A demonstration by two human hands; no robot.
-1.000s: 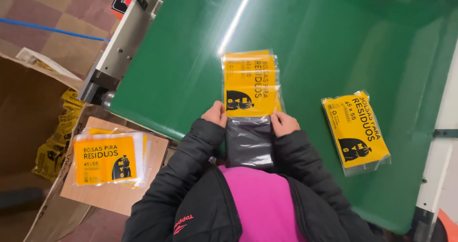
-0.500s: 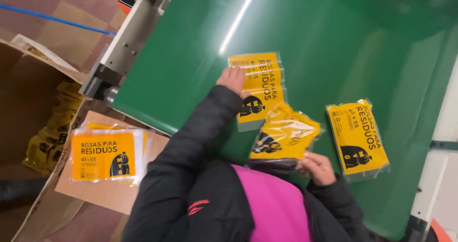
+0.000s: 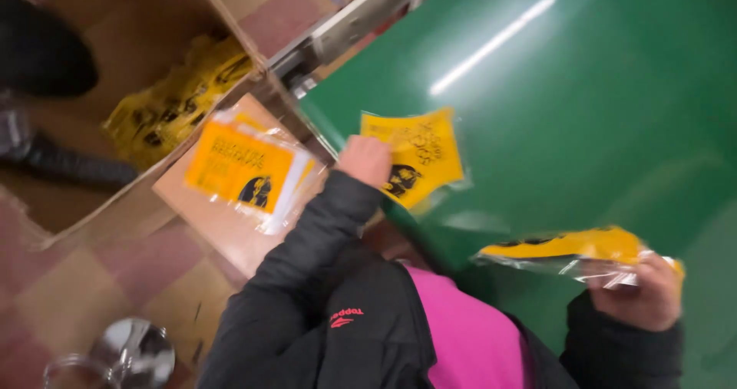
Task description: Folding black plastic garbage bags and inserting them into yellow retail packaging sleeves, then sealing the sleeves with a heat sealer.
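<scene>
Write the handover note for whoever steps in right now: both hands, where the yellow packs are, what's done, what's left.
Left hand: grip on a yellow pack at the near edge of the green table.
Right hand: grip on a second yellow pack, held edge-on above the table.
Done: a small stack of packs lies on the cardboard sheet to the left; more yellow packs sit in the open carton.
Left: the two packs in hand are not yet set down.

You face a glossy green worktop catching a streak of ceiling light. Beyond its left edge, an open brown cardboard box sits on a reddish checkered tile floor.
</scene>
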